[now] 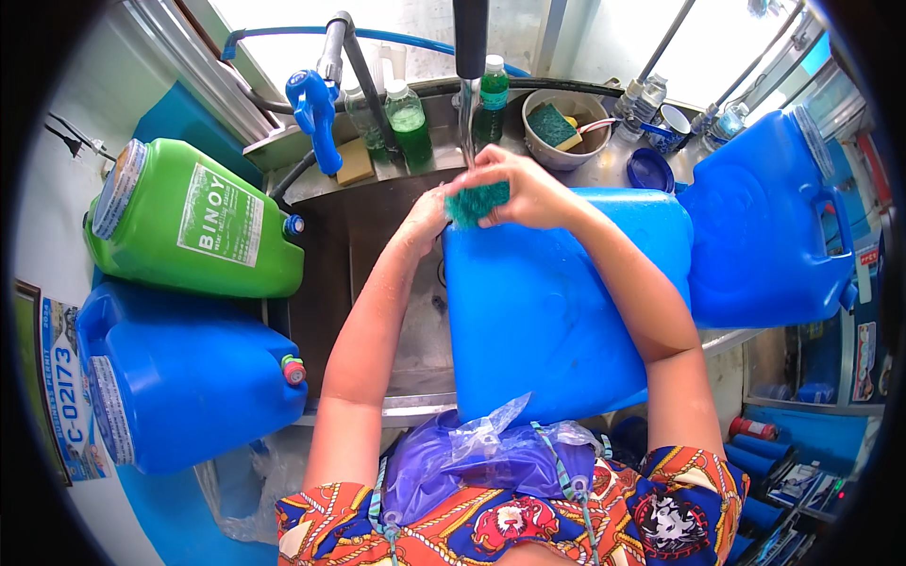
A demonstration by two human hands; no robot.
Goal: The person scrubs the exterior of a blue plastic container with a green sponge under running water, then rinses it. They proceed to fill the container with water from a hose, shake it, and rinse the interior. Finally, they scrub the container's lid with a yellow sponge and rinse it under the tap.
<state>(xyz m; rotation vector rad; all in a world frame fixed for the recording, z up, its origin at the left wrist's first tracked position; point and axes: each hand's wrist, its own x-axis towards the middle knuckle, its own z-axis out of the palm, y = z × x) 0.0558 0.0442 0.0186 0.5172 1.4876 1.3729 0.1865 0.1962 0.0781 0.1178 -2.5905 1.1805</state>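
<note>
Under the stream from the tap, my right hand is closed on a green scouring pad. My left hand is right beside it, close to the pad's left side; its fingers are mostly hidden, so I cannot tell what they grip. Directly below both hands, a large blue water container lies across the right part of the metal sink, its flat face turned up. My right forearm passes over that container.
Left of the sink lie a green water container and a blue one; another blue container stands at right. Along the back are bottles of green liquid, a yellow sponge, a bowl with sponges, and a blue-handled tap.
</note>
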